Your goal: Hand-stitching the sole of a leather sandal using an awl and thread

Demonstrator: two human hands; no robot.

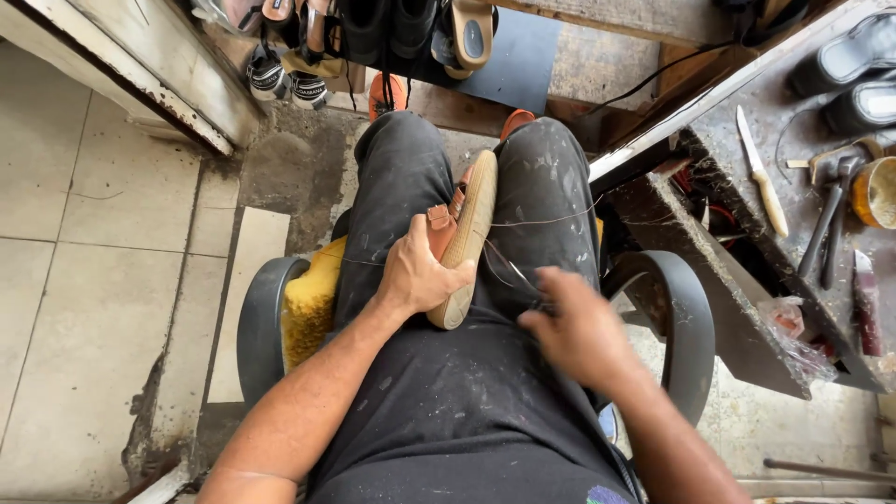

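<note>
A brown shoe with a tan sole [474,224] stands on its side between my knees, sole edge up, toe pointing away. My left hand [420,271] is shut on the shoe near its heel, thumb over the sole edge. My right hand [579,327] is blurred over my right thigh, fingers pinched together. Thin thread [546,222] runs from the shoe across my right leg towards that hand; I cannot see what the fingers grip. I wear dark paint-flecked trousers and orange footwear [385,93].
I sit in a grey plastic armchair [257,327] with a yellow cushion [313,299]. A worn workbench [747,233] on the right carries a knife [761,173], a hammer [826,219], a tin [877,191] and sandals [854,56]. Shoes hang ahead [373,37]. Tiled floor lies left.
</note>
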